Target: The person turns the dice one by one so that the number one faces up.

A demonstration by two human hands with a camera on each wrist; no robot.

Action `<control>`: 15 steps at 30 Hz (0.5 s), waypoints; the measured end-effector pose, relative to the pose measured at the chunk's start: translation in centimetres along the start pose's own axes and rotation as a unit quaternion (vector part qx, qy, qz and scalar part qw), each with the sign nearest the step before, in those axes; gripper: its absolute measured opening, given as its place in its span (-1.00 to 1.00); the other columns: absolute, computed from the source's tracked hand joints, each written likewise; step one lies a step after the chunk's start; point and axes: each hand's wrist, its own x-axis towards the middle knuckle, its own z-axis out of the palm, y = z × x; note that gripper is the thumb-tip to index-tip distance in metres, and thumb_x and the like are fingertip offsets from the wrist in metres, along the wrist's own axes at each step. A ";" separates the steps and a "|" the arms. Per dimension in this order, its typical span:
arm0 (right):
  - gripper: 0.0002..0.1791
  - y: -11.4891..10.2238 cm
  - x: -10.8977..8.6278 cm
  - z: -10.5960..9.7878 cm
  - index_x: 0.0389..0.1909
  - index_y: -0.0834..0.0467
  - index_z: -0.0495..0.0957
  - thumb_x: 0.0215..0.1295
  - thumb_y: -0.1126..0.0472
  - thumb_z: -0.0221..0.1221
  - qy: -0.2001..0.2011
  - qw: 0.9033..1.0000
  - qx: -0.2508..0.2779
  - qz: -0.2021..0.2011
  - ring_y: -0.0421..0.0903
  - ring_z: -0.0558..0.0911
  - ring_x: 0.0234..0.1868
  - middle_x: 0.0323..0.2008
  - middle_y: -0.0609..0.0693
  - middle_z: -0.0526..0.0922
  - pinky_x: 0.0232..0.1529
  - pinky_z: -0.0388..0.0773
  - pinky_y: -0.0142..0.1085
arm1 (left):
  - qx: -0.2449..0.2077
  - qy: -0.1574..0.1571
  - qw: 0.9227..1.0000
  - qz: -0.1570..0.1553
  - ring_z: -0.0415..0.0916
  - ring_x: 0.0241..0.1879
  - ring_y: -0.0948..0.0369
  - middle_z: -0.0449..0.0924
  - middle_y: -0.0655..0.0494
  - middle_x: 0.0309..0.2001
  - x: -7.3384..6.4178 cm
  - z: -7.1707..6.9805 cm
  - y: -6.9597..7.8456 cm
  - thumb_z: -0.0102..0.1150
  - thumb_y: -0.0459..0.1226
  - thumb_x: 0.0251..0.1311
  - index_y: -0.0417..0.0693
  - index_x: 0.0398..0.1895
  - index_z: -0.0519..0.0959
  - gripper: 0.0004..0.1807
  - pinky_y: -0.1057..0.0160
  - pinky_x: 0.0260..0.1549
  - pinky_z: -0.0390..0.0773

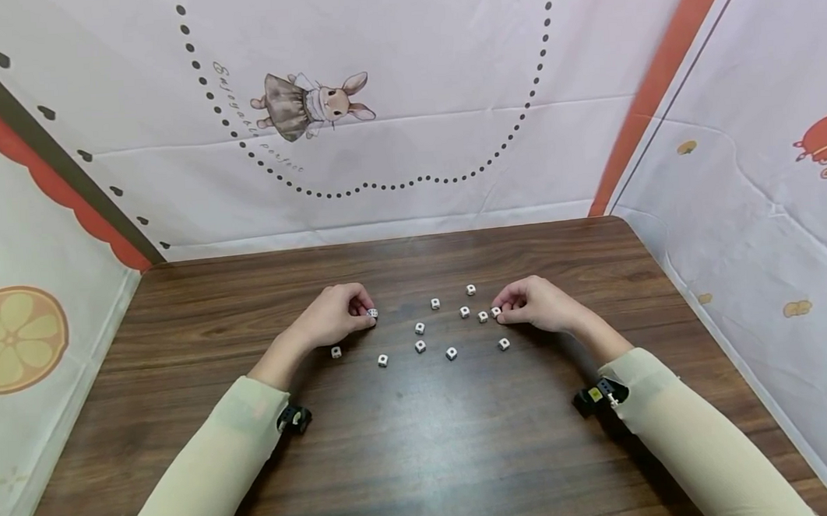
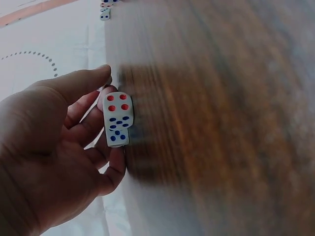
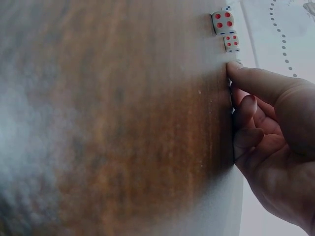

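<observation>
My left hand [image 1: 334, 318] pinches a white die [image 1: 373, 313] between thumb and fingers, low over the wooden table. Just nearer me lies another die [image 1: 336, 352]. Two dice overlap in the left wrist view, the front one [image 2: 117, 109] showing four red pips and blue pips, and they cover part of the left fingers. My right hand [image 1: 538, 304] has thumb and forefinger on a die [image 1: 497, 313] at the table top; in the right wrist view the thumb mostly hides it. Beside that die sits another [image 1: 483, 317], and one more [image 1: 504, 344] lies nearer me.
Several more dice are scattered between the hands, including one at the back [image 1: 470, 290] and one at the front [image 1: 382, 361]. The dark wooden table [image 1: 423, 444] is bounded by a printed white cloth [image 1: 437, 163] behind and at both sides.
</observation>
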 end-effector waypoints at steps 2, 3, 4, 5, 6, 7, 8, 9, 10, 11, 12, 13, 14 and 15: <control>-0.85 0.1 0.0 0.0 -0.14 0.14 0.78 0.32 0.24 0.47 0.001 1.000 -0.003 -0.003 -0.14 0.61 -0.32 -0.38 -0.11 0.69 -0.26 0.51 -0.30 | -0.007 -0.001 1.000 0.004 0.59 -0.31 0.23 0.66 0.18 -0.36 0.0 -0.1 -0.1 0.52 -0.30 0.25 -0.05 -0.23 0.66 -0.83 0.16 -0.19 0.57; -0.85 0.1 0.0 0.0 -0.14 0.14 0.78 0.32 0.24 0.47 0.002 1.000 -0.004 -0.004 -0.14 0.61 -0.32 -0.38 -0.10 0.69 -0.26 0.51 -0.30 | -0.008 -0.002 1.000 0.005 0.59 -0.30 0.23 0.66 0.18 -0.35 0.0 -0.1 -0.1 0.53 -0.30 0.25 -0.05 -0.23 0.67 -0.84 0.15 -0.18 0.57; -0.86 0.1 0.0 -0.1 -0.14 0.14 0.78 0.32 0.24 0.47 0.002 1.000 -0.004 -0.005 -0.15 0.60 -0.32 -0.38 -0.10 0.69 -0.26 0.51 -0.30 | -0.008 -0.002 1.000 0.005 0.59 -0.29 0.23 0.67 0.18 -0.34 -0.1 -0.1 -0.2 0.53 -0.30 0.25 -0.04 -0.23 0.68 -0.84 0.15 -0.17 0.57; -0.85 0.1 0.1 0.0 -0.14 0.15 0.78 0.32 0.23 0.47 0.003 1.000 -0.004 -0.007 -0.15 0.60 -0.33 -0.38 -0.10 0.69 -0.27 0.51 -0.31 | -0.007 -0.003 1.000 0.004 0.59 -0.29 0.22 0.67 0.18 -0.34 -0.1 -0.2 -0.2 0.54 -0.30 0.24 -0.04 -0.24 0.68 -0.84 0.15 -0.17 0.57; -0.86 0.1 0.1 0.0 -0.14 0.15 0.78 0.33 0.24 0.47 0.003 1.000 -0.004 -0.008 -0.15 0.60 -0.33 -0.38 -0.10 0.69 -0.27 0.51 -0.31 | -0.005 -0.003 1.000 0.000 0.58 -0.29 0.22 0.67 0.18 -0.34 -0.1 -0.2 -0.2 0.54 -0.30 0.24 -0.03 -0.24 0.69 -0.84 0.15 -0.16 0.56; -0.86 0.1 0.1 0.0 -0.14 0.16 0.78 0.33 0.24 0.47 0.003 1.000 -0.004 -0.010 -0.15 0.60 -0.33 -0.38 -0.10 0.69 -0.27 0.51 -0.31 | -0.003 -0.003 1.000 -0.005 0.58 -0.29 0.22 0.66 0.19 -0.34 -0.1 -0.2 -0.2 0.54 -0.30 0.23 -0.03 -0.25 0.69 -0.84 0.15 -0.16 0.56; -0.85 0.1 0.1 0.0 -0.14 0.16 0.78 0.33 0.23 0.47 0.003 1.000 -0.003 -0.011 -0.15 0.60 -0.33 -0.38 -0.09 0.69 -0.27 0.51 -0.31 | 0.000 -0.003 1.000 -0.009 0.57 -0.29 0.22 0.66 0.19 -0.34 -0.1 -0.3 -0.3 0.55 -0.30 0.23 -0.03 -0.25 0.70 -0.84 0.15 -0.16 0.56; -0.86 0.1 0.1 0.0 -0.14 0.16 0.78 0.33 0.24 0.47 0.003 1.000 -0.002 -0.009 -0.15 0.60 -0.33 -0.38 -0.09 0.69 -0.27 0.50 -0.31 | 0.003 -0.004 1.000 -0.014 0.57 -0.28 0.22 0.66 0.19 -0.34 -0.1 -0.3 -0.3 0.55 -0.30 0.23 -0.03 -0.25 0.70 -0.84 0.15 -0.16 0.55; -0.85 0.1 0.1 0.0 -0.14 0.16 0.78 0.33 0.24 0.47 0.004 1.000 -0.001 -0.007 -0.16 0.60 -0.33 -0.38 -0.09 0.69 -0.27 0.50 -0.32 | 0.005 -0.005 1.000 -0.017 0.56 -0.28 0.22 0.65 0.19 -0.34 0.0 -0.3 -0.4 0.55 -0.29 0.22 -0.04 -0.24 0.70 -0.84 0.16 -0.16 0.55; -0.85 0.2 0.1 0.0 -0.14 0.16 0.78 0.33 0.23 0.47 0.003 1.000 0.000 -0.008 -0.16 0.60 -0.33 -0.38 -0.09 0.69 -0.27 0.50 -0.32 | 0.006 -0.007 1.000 -0.017 0.56 -0.28 0.22 0.65 0.18 -0.34 0.0 -0.3 -0.4 0.55 -0.30 0.22 -0.05 -0.22 0.70 -0.83 0.16 -0.16 0.54; -0.85 0.2 0.1 0.0 -0.14 0.17 0.78 0.33 0.23 0.47 0.003 1.000 0.001 -0.008 -0.16 0.60 -0.33 -0.38 -0.09 0.69 -0.27 0.50 -0.32 | 0.006 -0.009 1.000 -0.019 0.56 -0.27 0.22 0.65 0.18 -0.33 0.0 -0.3 -0.5 0.55 -0.29 0.22 -0.06 -0.20 0.71 -0.82 0.16 -0.15 0.54; -0.85 0.2 0.1 0.1 -0.14 0.17 0.78 0.33 0.23 0.47 0.002 1.000 0.002 -0.008 -0.16 0.60 -0.33 -0.38 -0.09 0.68 -0.27 0.50 -0.32 | 0.005 -0.010 1.000 -0.020 0.56 -0.26 0.21 0.64 0.17 -0.33 0.0 -0.3 -0.5 0.56 -0.29 0.21 -0.08 -0.19 0.71 -0.80 0.16 -0.14 0.54; -0.85 0.1 0.1 0.1 -0.14 0.17 0.78 0.33 0.24 0.47 0.002 1.000 0.003 -0.007 -0.16 0.60 -0.32 -0.38 -0.09 0.68 -0.27 0.50 -0.32 | 0.003 -0.011 1.000 -0.020 0.56 -0.25 0.21 0.64 0.16 -0.32 0.0 -0.3 -0.5 0.57 -0.29 0.19 -0.09 -0.17 0.71 -0.78 0.16 -0.13 0.54; -0.85 0.1 0.0 0.1 -0.14 0.17 0.78 0.33 0.24 0.47 0.003 1.000 0.003 -0.006 -0.16 0.60 -0.32 -0.38 -0.09 0.68 -0.27 0.50 -0.33 | 0.000 -0.011 1.000 -0.020 0.56 -0.25 0.20 0.64 0.15 -0.31 0.0 -0.3 -0.5 0.58 -0.30 0.18 -0.10 -0.15 0.70 -0.76 0.16 -0.12 0.54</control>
